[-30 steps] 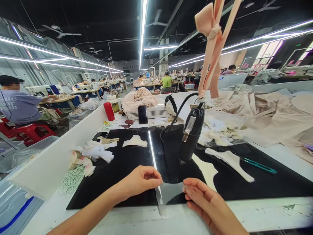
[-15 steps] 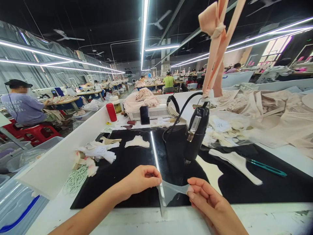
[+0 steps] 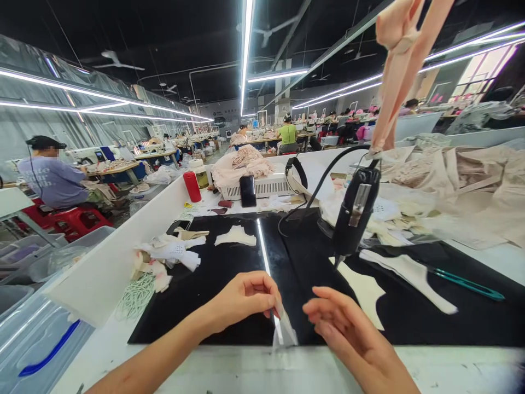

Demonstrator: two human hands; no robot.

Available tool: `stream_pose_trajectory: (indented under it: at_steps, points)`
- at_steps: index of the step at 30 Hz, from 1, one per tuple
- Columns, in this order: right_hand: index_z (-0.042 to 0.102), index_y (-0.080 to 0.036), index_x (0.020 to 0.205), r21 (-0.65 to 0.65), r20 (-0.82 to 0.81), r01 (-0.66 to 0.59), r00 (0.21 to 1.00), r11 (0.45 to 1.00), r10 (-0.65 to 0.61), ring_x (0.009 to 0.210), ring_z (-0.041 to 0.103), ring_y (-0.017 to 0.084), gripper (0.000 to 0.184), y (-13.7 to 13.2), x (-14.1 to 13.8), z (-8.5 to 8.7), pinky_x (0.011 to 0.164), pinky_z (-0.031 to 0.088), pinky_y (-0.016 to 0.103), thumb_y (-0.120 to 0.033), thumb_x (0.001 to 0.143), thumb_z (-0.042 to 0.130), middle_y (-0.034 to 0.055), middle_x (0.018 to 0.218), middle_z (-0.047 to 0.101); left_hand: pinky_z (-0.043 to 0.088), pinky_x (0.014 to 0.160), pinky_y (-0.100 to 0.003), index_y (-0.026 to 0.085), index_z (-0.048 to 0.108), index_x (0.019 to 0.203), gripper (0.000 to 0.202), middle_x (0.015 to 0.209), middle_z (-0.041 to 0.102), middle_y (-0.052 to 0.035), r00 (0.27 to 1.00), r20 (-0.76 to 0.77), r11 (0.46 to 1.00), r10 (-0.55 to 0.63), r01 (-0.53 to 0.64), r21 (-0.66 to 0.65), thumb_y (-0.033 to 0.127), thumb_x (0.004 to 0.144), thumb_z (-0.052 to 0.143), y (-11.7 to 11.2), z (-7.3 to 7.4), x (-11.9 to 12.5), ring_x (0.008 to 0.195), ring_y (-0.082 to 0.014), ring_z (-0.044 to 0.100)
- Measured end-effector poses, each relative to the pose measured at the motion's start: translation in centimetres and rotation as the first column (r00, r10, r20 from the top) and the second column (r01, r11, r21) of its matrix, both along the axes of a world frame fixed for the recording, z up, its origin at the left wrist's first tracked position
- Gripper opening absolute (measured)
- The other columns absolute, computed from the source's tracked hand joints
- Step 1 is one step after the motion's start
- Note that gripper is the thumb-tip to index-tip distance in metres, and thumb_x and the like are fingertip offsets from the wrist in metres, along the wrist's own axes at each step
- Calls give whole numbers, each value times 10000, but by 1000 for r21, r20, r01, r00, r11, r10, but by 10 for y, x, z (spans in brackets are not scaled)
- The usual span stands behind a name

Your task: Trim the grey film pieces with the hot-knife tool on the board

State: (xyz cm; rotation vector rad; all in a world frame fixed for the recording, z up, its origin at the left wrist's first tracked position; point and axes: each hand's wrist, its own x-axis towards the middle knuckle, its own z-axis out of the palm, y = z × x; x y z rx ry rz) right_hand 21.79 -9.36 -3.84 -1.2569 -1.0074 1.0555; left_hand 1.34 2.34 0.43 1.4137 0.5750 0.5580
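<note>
My left hand (image 3: 246,298) pinches a small clear film piece (image 3: 286,331) at its top corner, over the near edge of the black glossy mat (image 3: 229,273). The film hangs down toward the white table edge. To the right of the film is my right hand (image 3: 348,334), its fingers loosely curled and pointing left, holding nothing that I can see. A black hand tool (image 3: 355,213) hangs on a cord above the mat, just beyond my hands, under pink fabric straps (image 3: 400,71).
White fabric cut pieces (image 3: 408,273) and a teal tool (image 3: 465,282) lie on the mat at right. Scraps and a green cord bundle (image 3: 137,295) sit at left. A red bottle (image 3: 192,186), a phone (image 3: 248,191) and a white basket (image 3: 262,186) stand behind. Other workers sit at far tables.
My right hand has let go of the clear film, which was stretched between both hands. The film now dangles from my left hand. The view and the hanging tool shifted right.
</note>
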Motion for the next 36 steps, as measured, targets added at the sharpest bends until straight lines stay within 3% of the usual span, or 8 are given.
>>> stream_pose_trajectory:
  at_steps: [4, 10, 13, 16, 19, 25, 29, 36]
  points:
    - [587, -290, 1332, 15, 60, -52, 997, 999, 51, 1351, 568, 237, 609, 12, -12, -8, 1151, 393, 366, -755, 939, 601, 80, 1385, 647, 495, 811, -289, 127, 594, 886, 367, 922, 677, -106, 996, 71, 998, -58, 56, 22, 448, 893, 770, -1, -2, -3, 856, -160, 628]
    - [622, -240, 929, 5, 289, -127, 950, 992, 120, 806, 564, 169, 340, 23, -17, -11, 789, 430, 287, -574, 984, 595, -1, 847, 606, 492, 836, -296, 128, 612, 873, 273, 893, 682, -83, 999, -49, 990, -6, 13, 142, 395, 928, 641, 11, -8, -10, 841, -156, 613]
    - [648, -256, 937, 90, 573, -145, 817, 985, 68, 757, 539, 175, 284, 33, -12, -22, 729, 406, 309, -469, 1061, 507, -3, 832, 610, 475, 826, -299, 125, 660, 890, 265, 915, 689, -81, 972, -184, 945, 145, -81, 316, 354, 975, 558, 19, -17, -16, 873, -171, 617]
    - [679, -274, 996, 201, 707, -213, 707, 956, 9, 834, 603, 202, 260, 45, -9, -39, 802, 436, 352, -411, 1091, 479, 8, 933, 677, 451, 912, -326, 144, 692, 925, 234, 1010, 696, -72, 922, -255, 834, 290, -112, 541, 330, 998, 570, 21, -26, -23, 966, -189, 611]
    - [683, -261, 992, 239, 756, -250, 654, 938, -18, 816, 615, 220, 240, 52, -8, -48, 804, 441, 388, -371, 1085, 491, 23, 930, 690, 411, 1040, -332, 178, 710, 955, 145, 1096, 711, -43, 913, -282, 720, 294, -17, 694, 279, 993, 614, 16, -31, -28, 1093, -194, 604]
    - [717, -281, 1110, 265, 857, -247, 503, 932, -110, 852, 672, 185, 193, 39, 14, -33, 806, 518, 335, -324, 1080, 531, 10, 979, 707, 420, 1078, -339, 200, 722, 1076, 146, 1160, 714, -29, 918, -304, 551, 256, 120, 826, 154, 988, 615, 11, -45, -31, 1148, -194, 622]
    - [711, -292, 1084, 321, 888, -95, 375, 942, -265, 887, 699, 137, 215, 36, 68, -19, 778, 531, 256, -405, 1095, 529, -28, 988, 726, 467, 1060, -277, 227, 698, 1092, 184, 1181, 711, 2, 941, -157, 363, 299, 40, 931, 137, 1008, 561, 18, -59, -33, 1147, -151, 647]
    - [725, -172, 1101, 389, 912, 207, 49, 898, -407, 897, 660, 269, 411, 69, 184, -19, 839, 496, 411, -478, 1083, 451, 83, 1040, 737, 523, 1059, -217, 297, 713, 1161, 203, 1227, 723, 61, 928, -77, 149, 364, 23, 989, 219, 1008, 604, 24, -62, -35, 1184, -121, 671]
